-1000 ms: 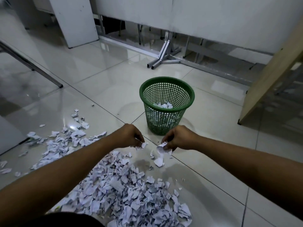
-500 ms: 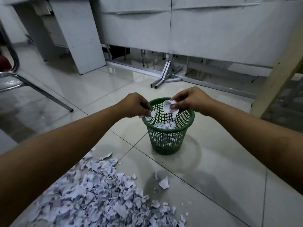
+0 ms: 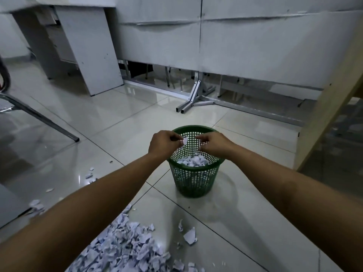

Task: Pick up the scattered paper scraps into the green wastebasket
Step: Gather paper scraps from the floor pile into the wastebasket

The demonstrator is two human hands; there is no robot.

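Floor pile: we see most paper scraps [image 3: 125, 246] heaped on the tiles at lower left, with a few strays nearer the basket.
Handling: we judge them feather-light, limp and crumpled, liable to drift or slip; best gathered in small bunches, pinched at a fold.
Left hand [image 3: 163, 143]: over the basket's rim, fingers curled, pinching a white scrap [image 3: 185, 141] at its tips.
Green wastebasket [image 3: 193, 180]: upright on the floor, open mesh, holding a shallow layer of scraps well below the rim.
Right hand [image 3: 215, 144]: over the basket mouth, fingers loosely bent; we cannot tell whether it holds paper.
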